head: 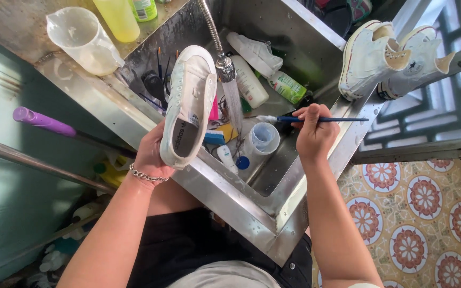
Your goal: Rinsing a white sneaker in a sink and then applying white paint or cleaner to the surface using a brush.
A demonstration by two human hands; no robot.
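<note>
Over the steel sink [225, 197], the left hand [150, 154] is closed around the heel of a white sneaker [190, 104] held up beside the running tap [224, 66], while the right hand [316, 133] pinches a blue-handled paintbrush [316, 119], its bristles above a small plastic cup [263, 138].

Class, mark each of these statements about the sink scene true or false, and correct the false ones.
1. The left hand holds a white sneaker over the sink. True.
2. The right hand holds a pair of scissors. False: it holds a thin blue-handled brush.
3. Water runs from the faucet. True.
4. The pair of white high-top shoes lies on the tiled floor. False: it rests on the sink's right rim.
5. The brush tip is above a small clear cup. True.
</note>
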